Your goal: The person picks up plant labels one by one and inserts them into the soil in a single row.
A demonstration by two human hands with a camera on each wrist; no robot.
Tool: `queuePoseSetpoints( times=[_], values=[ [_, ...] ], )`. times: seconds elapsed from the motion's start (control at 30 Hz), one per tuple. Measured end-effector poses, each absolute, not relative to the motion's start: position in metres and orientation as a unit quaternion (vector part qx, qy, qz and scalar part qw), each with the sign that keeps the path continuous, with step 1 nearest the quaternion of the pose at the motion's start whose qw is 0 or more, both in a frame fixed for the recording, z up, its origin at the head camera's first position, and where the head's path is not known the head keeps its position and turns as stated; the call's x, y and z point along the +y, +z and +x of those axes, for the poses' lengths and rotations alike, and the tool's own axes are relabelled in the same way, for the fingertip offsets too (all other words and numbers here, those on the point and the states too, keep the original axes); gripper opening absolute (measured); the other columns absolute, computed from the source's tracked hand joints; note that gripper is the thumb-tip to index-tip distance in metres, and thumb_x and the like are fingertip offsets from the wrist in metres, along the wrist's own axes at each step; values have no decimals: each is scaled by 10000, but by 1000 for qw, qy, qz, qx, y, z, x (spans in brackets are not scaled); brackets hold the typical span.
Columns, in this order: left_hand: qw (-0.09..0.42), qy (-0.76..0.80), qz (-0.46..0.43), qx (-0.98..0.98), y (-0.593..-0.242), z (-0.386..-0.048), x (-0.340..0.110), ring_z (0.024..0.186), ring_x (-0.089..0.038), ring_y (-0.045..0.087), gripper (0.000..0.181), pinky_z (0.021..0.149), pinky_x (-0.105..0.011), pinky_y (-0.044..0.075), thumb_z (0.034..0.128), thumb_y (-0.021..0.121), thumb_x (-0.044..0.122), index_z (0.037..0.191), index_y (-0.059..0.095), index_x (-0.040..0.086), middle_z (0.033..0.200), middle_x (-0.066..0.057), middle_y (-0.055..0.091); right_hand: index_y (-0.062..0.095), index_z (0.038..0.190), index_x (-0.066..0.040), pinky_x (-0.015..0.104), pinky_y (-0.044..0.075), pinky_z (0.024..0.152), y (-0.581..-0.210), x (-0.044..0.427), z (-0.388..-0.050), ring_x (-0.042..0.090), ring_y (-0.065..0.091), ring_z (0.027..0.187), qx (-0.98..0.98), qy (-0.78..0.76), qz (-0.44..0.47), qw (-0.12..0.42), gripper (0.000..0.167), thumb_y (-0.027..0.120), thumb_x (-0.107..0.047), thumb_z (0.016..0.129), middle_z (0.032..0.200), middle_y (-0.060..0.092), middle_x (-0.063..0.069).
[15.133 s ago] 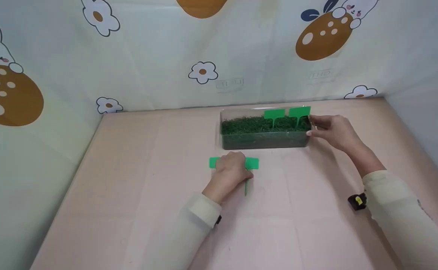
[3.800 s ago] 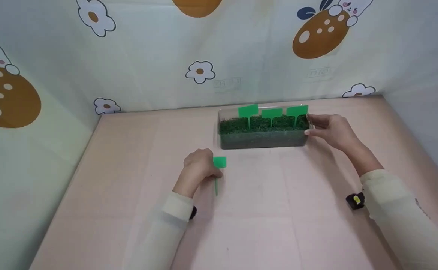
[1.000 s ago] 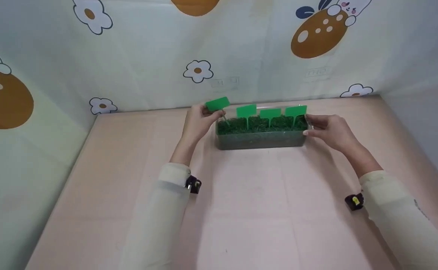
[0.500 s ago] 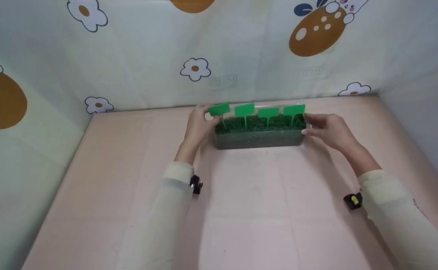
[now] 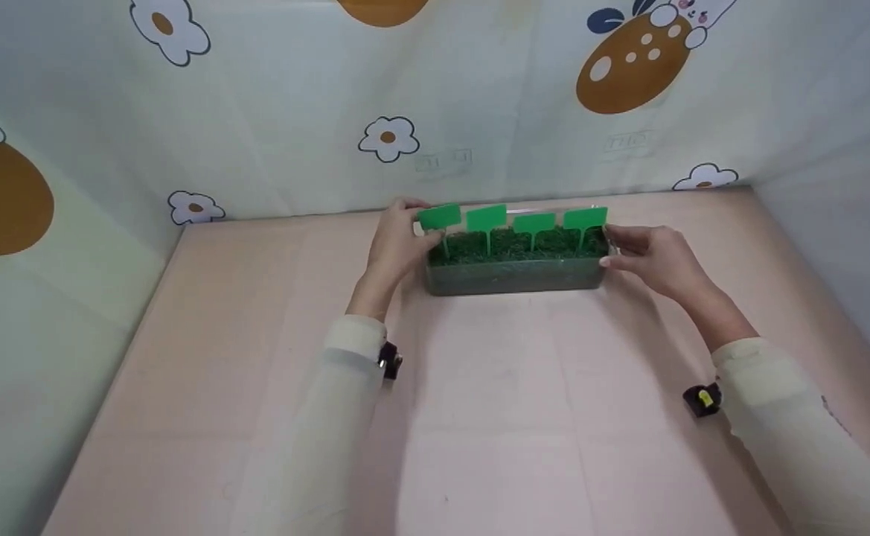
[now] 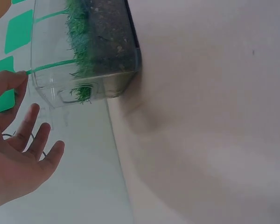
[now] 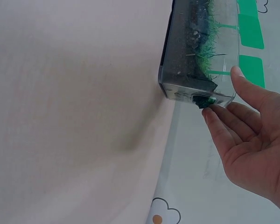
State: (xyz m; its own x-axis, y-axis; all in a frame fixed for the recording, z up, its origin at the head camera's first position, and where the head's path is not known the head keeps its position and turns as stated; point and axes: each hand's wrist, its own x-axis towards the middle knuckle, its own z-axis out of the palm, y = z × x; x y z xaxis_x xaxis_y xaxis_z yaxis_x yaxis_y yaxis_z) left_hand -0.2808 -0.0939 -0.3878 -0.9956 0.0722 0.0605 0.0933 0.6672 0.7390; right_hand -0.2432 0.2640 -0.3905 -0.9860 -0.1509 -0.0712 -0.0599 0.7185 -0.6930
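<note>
In the head view a clear plastic box (image 5: 514, 278) holds dark soil and green grass. Several green T-shaped plant labels stand in a row in it, such as the label (image 5: 486, 218) second from the left. My left hand (image 5: 394, 249) is at the box's left end, pinching the leftmost plant label (image 5: 440, 217) between thumb and index finger. That label's stem reaches down into the grass in the left wrist view, while the other fingers spread loosely. My right hand (image 5: 661, 260) holds the box's right end, its thumb at the rim and fingertips against the end wall (image 7: 177, 92).
The box stands near the back of the pink-covered table (image 5: 494, 417). A pale printed curtain (image 5: 293, 112) hangs close behind it and along both sides. Each wrist carries a small black camera, such as the right one (image 5: 702, 400).
My left hand has carried the last label from the table to the box's left end and lowered it into the grass, where it now stands straighter. The right hand has stayed put.
</note>
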Motion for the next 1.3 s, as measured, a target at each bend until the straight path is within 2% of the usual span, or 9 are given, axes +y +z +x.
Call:
queuePoseSetpoints(
  times=[0.23, 0.5, 0.83, 1.3],
  values=[
    [12, -387, -46, -921, -392, -283, -89, 1374, -226, 403, 371, 1140, -375, 392, 951, 682, 215, 1254, 657, 2, 1429, -46, 470, 455, 1473, -16, 454, 446, 1085, -391, 264, -243, 355, 486, 1380, 923, -376, -51, 63, 636, 724, -203, 928, 1503, 470, 192],
    [33, -369, -47, -928, -400, -284, -84, 1380, -207, 376, 263, 1121, -358, 407, 943, 704, 227, 1132, 711, 44, 1432, -1, 471, 447, 1478, -18, 459, 439, 1094, -392, 265, -243, 356, 474, 1391, 921, -381, -50, 63, 633, 716, -197, 933, 1513, 458, 190],
    [24, -441, -31, -897, -409, -283, -89, 1418, -235, 338, 364, 1190, -397, 330, 965, 657, 207, 1291, 651, 45, 1467, -52, 431, 447, 1480, -29, 455, 437, 1096, -394, 264, -242, 347, 472, 1394, 921, -381, -50, 63, 634, 719, -189, 930, 1515, 458, 182],
    [19, -481, -26, -876, -412, -284, -91, 1395, -235, 358, 356, 1193, -404, 320, 963, 644, 207, 1298, 652, 86, 1449, -67, 428, 477, 1457, -11, 413, 450, 1065, -393, 265, -244, 343, 501, 1367, 919, -386, -55, 54, 610, 725, -174, 924, 1491, 482, 188]
  ],
)
